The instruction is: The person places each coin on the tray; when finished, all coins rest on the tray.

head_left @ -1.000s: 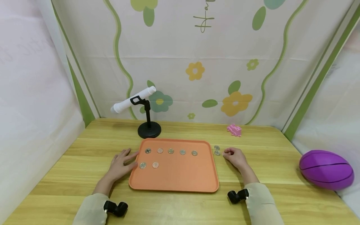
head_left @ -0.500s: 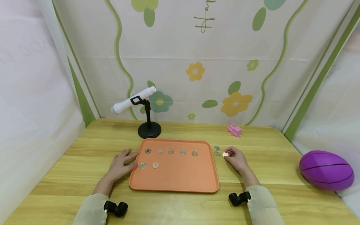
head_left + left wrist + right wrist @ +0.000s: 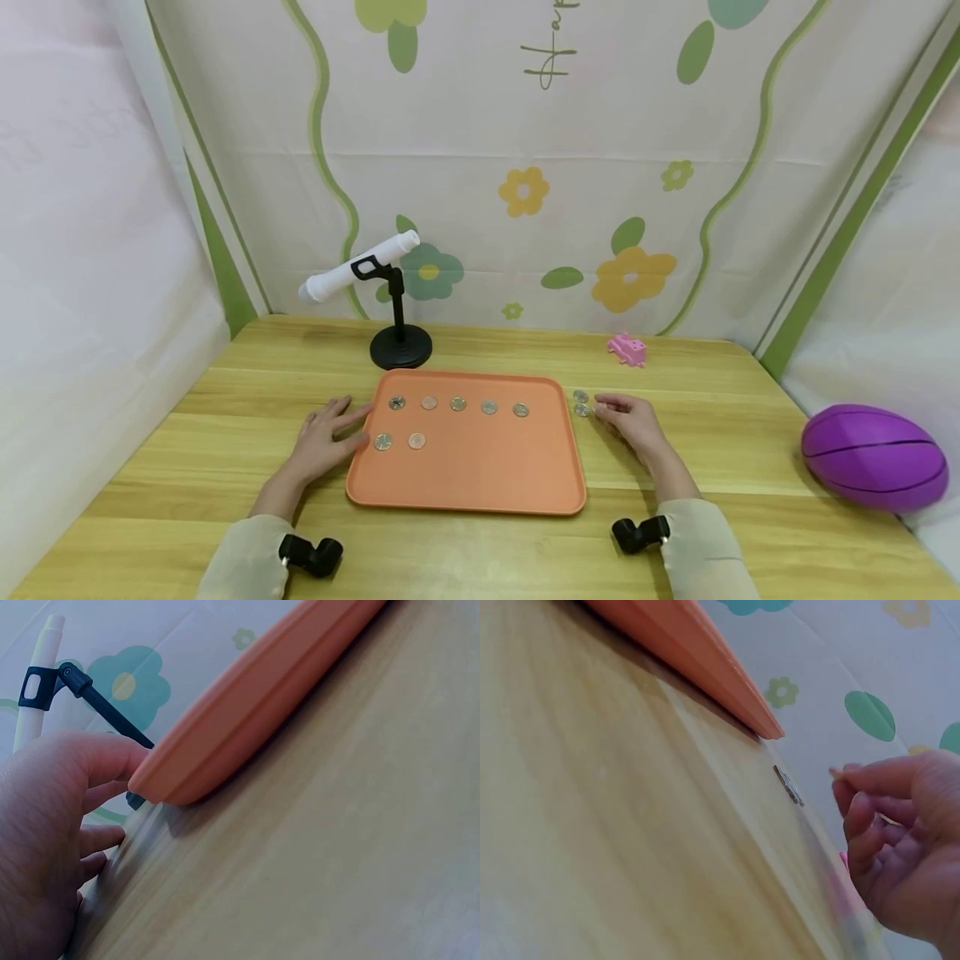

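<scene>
My right hand (image 3: pixel 633 425) pinches a small coin (image 3: pixel 834 772) between thumb and fingertips, just above the table to the right of the tray. Only the coin's edge shows in the right wrist view. Close to those fingertips, two silver coins (image 3: pixel 581 403) lie on the wood by the tray's right rim. The orange tray (image 3: pixel 487 479) carries a back row of several coins (image 3: pixel 489 407) and a second row of two, a silver coin (image 3: pixel 382 442) and a copper-coloured coin (image 3: pixel 417 441). With fingers spread, my left hand (image 3: pixel 321 442) touches the tray's left rim.
Behind the tray stands a white microphone (image 3: pixel 360 268) on a black stand (image 3: pixel 401 346). A pink toy (image 3: pixel 627 349) sits at the back right. Far right lies a purple ball (image 3: pixel 873 457). A patterned cloth (image 3: pixel 465 108) hangs behind the wooden table (image 3: pixel 480 554).
Half a second ago the pinched coin showed its bright copper-coloured face; now it is turned nearly out of sight in the right fingers. The left hand, tray and other coins keep their places.
</scene>
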Demonstrator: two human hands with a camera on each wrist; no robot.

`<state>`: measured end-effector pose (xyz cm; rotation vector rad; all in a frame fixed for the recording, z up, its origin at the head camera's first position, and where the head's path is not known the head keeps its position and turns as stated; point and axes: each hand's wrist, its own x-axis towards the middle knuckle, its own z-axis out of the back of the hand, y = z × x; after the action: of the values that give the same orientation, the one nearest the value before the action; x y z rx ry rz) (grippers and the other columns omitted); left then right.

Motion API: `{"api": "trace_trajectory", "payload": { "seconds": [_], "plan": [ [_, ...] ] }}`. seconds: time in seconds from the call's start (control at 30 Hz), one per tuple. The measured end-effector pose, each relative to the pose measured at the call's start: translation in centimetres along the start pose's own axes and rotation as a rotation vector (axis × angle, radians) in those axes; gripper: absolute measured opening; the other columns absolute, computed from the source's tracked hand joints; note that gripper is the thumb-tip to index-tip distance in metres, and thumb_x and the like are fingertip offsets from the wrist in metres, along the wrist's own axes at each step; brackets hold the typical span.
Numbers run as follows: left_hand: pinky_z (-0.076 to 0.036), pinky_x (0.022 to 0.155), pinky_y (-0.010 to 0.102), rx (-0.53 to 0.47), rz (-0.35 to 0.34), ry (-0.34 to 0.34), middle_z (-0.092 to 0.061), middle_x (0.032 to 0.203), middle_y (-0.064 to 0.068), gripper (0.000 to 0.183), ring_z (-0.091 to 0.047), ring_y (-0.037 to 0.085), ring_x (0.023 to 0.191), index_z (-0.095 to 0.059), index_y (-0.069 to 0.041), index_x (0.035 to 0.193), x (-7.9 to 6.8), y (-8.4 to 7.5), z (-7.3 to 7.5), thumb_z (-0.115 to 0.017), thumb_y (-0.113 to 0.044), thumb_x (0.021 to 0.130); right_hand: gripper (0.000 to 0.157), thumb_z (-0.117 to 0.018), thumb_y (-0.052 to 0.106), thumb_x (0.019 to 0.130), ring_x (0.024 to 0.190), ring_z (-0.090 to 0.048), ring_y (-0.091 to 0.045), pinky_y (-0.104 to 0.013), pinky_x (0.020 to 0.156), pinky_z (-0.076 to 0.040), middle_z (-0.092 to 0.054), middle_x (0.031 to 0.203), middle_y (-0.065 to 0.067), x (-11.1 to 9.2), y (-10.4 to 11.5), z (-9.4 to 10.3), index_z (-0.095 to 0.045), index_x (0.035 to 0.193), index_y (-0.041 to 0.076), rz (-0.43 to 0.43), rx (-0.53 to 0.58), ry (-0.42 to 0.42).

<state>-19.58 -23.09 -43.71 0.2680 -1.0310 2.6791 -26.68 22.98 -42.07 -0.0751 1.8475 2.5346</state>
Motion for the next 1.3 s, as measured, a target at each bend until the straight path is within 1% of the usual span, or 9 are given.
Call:
{"api": "trace_trajectory", "payload": {
  "seconds": [0.07,0.17,0.23,0.3,0.43,0.67,0.9,1.13,1.3],
  "plan": [
    [-0.003,0.093,0.058,0.001,0.001,0.001,-0.029,0.131,0.028,0.047,-0.014,0.044,0.122,-0.051,-0.009,0.123,0.0,0.1,0.0,-0.058,-0.029,0.081,0.041,-0.061,0.013,0.081,0.072,-0.052,-0.007,-0.021,0.063,-0.046,-0.057,0.090,-0.005,0.0,0.5,-0.2,-0.052,0.114,-0.008,-0.004,0.040,0.012],
    [-0.003,0.093,0.058,0.003,-0.002,-0.002,-0.029,0.131,0.028,0.047,-0.014,0.044,0.121,-0.051,-0.009,0.123,0.0,0.2,0.0,-0.058,-0.030,0.081,0.042,-0.064,0.019,0.079,0.077,-0.052,-0.005,-0.023,0.068,-0.046,-0.058,0.095,-0.004,0.1,1.2,-0.7,-0.055,0.114,-0.004,0.026,0.033,0.025],
    [-0.003,0.093,0.058,0.001,-0.004,-0.004,-0.029,0.130,0.028,0.047,-0.014,0.044,0.121,-0.051,-0.008,0.123,-0.1,0.3,0.0,-0.058,-0.030,0.081,0.043,-0.065,0.024,0.078,0.074,-0.052,-0.005,-0.022,0.064,-0.046,-0.059,0.092,-0.001,0.2,1.6,-1.3,-0.057,0.113,0.000,0.041,0.025,0.038],
    [-0.003,0.092,0.058,-0.001,-0.009,-0.006,-0.028,0.130,0.029,0.047,-0.014,0.044,0.121,-0.051,-0.008,0.123,-0.1,0.3,0.1,-0.058,-0.029,0.081,0.043,-0.064,0.024,0.079,0.069,-0.051,-0.007,-0.023,0.059,-0.043,-0.059,0.086,0.000,0.0,2.3,-1.9,-0.056,0.113,-0.001,0.076,0.034,0.072],
    [-0.003,0.092,0.058,-0.002,-0.009,-0.002,-0.028,0.130,0.029,0.048,-0.014,0.045,0.121,-0.051,-0.007,0.123,-0.1,0.5,0.0,-0.058,-0.029,0.081,0.041,-0.059,0.014,0.082,0.060,-0.045,-0.011,-0.024,0.051,-0.036,-0.056,0.080,-0.001,-0.8,4.3,-3.7,-0.051,0.115,-0.008,0.120,0.098,0.156],
    [-0.002,0.093,0.058,-0.001,0.005,0.009,-0.027,0.131,0.028,0.048,-0.013,0.044,0.122,-0.050,-0.008,0.124,-0.1,0.5,0.1,-0.058,-0.029,0.081,0.034,-0.058,0.007,0.082,0.055,-0.040,-0.011,-0.023,0.048,-0.031,-0.057,0.082,-0.008,-1.9,6.9,-7.5,-0.054,0.113,-0.005,0.087,0.182,0.243],
    [-0.002,0.093,0.058,0.006,-0.003,0.005,-0.028,0.131,0.028,0.048,-0.014,0.044,0.121,-0.050,-0.009,0.123,-0.1,0.4,0.1,-0.058,-0.030,0.081,0.032,-0.057,0.003,0.082,0.053,-0.043,-0.010,-0.022,0.047,-0.032,-0.060,0.081,-0.010,-2.3,7.2,-11.4,-0.054,0.113,-0.007,0.133,0.167,0.342],
    [-0.003,0.092,0.059,0.007,-0.019,-0.015,-0.029,0.130,0.029,0.047,-0.015,0.045,0.121,-0.051,-0.008,0.122,-0.1,0.4,0.1,-0.058,-0.030,0.081,0.036,-0.063,0.013,0.079,0.056,-0.049,-0.010,-0.022,0.049,-0.038,-0.064,0.082,-0.009,-2.5,6.7,-14.7,-0.058,0.109,-0.006,0.035,0.145,0.374],
    [-0.003,0.093,0.058,0.011,-0.012,-0.005,-0.029,0.131,0.028,0.047,-0.015,0.044,0.121,-0.051,-0.008,0.123,0.0,0.3,0.2,-0.058,-0.030,0.081,0.030,-0.062,0.010,0.079,0.052,-0.050,-0.009,-0.021,0.045,-0.037,-0.061,0.077,-0.006,-2.6,6.1,-16.2,-0.060,0.106,-0.004,0.001,0.170,0.377]
  ]
}}
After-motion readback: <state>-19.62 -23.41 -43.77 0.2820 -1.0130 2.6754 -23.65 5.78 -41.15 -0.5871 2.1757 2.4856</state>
